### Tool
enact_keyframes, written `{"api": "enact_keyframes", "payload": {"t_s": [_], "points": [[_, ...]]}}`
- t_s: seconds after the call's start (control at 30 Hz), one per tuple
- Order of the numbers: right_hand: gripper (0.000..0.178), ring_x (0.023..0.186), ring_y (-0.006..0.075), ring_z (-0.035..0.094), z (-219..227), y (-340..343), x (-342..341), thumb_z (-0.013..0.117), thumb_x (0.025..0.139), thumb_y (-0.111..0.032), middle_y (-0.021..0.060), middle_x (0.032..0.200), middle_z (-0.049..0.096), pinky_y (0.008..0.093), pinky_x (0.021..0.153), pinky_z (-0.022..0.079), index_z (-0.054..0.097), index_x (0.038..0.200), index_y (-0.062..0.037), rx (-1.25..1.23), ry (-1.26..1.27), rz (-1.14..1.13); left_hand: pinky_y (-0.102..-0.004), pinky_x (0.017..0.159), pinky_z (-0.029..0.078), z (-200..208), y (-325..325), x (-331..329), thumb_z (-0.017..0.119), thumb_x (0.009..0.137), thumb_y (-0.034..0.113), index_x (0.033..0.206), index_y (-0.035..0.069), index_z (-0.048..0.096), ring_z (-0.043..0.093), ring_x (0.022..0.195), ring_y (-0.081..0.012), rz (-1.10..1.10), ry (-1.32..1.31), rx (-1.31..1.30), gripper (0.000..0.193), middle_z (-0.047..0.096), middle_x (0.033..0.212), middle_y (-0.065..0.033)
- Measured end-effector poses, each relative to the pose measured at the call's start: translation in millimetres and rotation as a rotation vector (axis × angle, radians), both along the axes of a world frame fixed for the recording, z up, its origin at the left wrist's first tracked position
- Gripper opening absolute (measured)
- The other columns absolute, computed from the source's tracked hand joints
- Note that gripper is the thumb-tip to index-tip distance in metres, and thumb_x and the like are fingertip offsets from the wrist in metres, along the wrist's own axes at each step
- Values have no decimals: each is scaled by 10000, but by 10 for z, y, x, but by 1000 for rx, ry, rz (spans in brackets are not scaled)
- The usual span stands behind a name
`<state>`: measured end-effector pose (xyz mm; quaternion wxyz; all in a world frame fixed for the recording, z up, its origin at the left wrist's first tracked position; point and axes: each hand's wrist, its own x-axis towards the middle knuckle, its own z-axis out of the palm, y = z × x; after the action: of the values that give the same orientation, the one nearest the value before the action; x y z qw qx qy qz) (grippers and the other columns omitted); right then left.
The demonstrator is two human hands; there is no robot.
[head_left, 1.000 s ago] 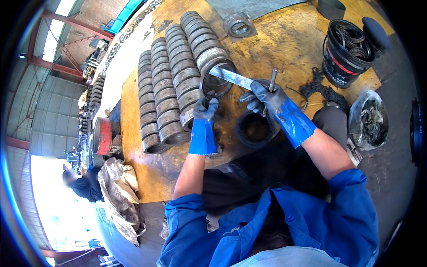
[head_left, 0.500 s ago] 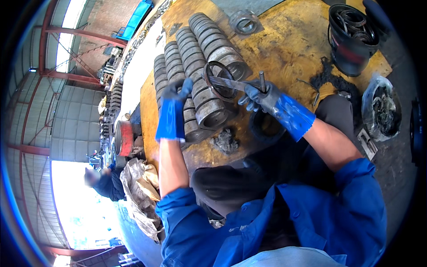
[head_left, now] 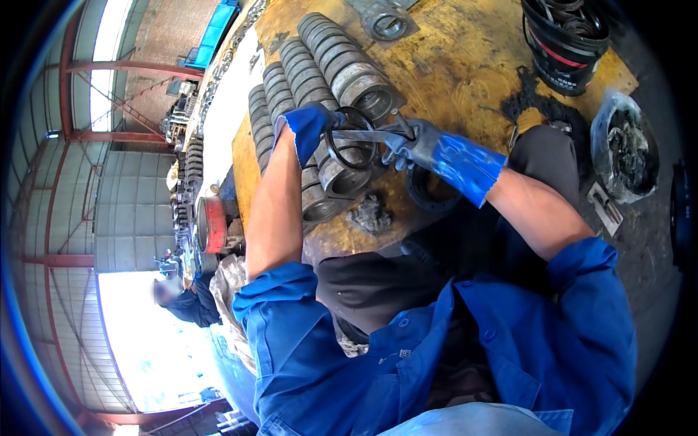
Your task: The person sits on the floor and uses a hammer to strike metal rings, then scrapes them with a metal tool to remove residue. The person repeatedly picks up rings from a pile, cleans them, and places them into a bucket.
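Both hands wear blue gloves with grey, grimy fingers. A long flat metal bar tool (head_left: 371,136) with a second rod standing up near its grip lies in my right hand (head_left: 422,145), whose fingers are wrapped round it. The bar crosses a dark metal ring (head_left: 352,167), which is tilted up above the rows of metal cylinders. My left hand (head_left: 309,127) pinches the ring's upper left rim, its fingertips partly hidden. Grooved grey metal cylinders (head_left: 347,65) lie end to end in several slanting rows just beyond and beneath my hands.
A black bucket (head_left: 563,58) of rings stands far right, near a clear bag (head_left: 625,152) of dark scraps. A dark ring (head_left: 429,190) and a grey wad (head_left: 371,216) rest on the stained yellow board (head_left: 454,43). Another person (head_left: 190,301) is far left.
My left hand has moved right and closed on the ring's rim; it was apart from the ring before. The ring and bar tool have shifted slightly. The view has tilted a little.
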<state>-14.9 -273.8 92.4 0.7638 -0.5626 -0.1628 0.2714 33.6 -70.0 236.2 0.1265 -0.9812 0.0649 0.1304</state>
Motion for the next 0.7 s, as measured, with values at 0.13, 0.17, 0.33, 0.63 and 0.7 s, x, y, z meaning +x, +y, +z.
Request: {"api": "enact_keyframes", "payload": {"t_s": [0.13,0.17,0.33,0.63,0.7], "points": [[314,630,99,628,-348,133,63,580,929,-220,117,896,697,208,529,491,612,1198,-62,23,-77,-101,-373,674,460,-226,-182,89,604,851,389,969,27,691,584,713,-243,102,-48,15,390,665,853,-165],[208,630,150,620,-475,140,45,609,888,-240,34,790,666,297,555,489,663,1058,-132,84,-253,-86,-362,680,458,-234,-200,121,622,836,424,979,15,689,577,719,-217,164,-83,0,439,673,864,-138],[384,794,269,653,-481,78,143,642,830,-131,102,982,696,348,668,502,598,1209,-86,-378,-946,10,-361,726,478,-132,140,329,707,796,375,984,36,713,609,776,-204,425,38,-157,388,698,912,-159],[157,605,108,542,-242,-26,159,579,869,-162,13,682,598,266,556,438,653,971,-67,-349,-358,-209,-331,646,479,-637,990,380,736,807,366,938,-7,716,588,667,-172,469,-109,-756,396,687,768,-92],[149,632,114,570,-203,23,121,577,860,-171,15,696,614,292,584,465,660,931,-71,-227,-151,-63,-317,614,484,-779,1269,371,742,809,341,946,-33,697,594,622,-175,505,-188,-697,400,690,769,-91]]}}
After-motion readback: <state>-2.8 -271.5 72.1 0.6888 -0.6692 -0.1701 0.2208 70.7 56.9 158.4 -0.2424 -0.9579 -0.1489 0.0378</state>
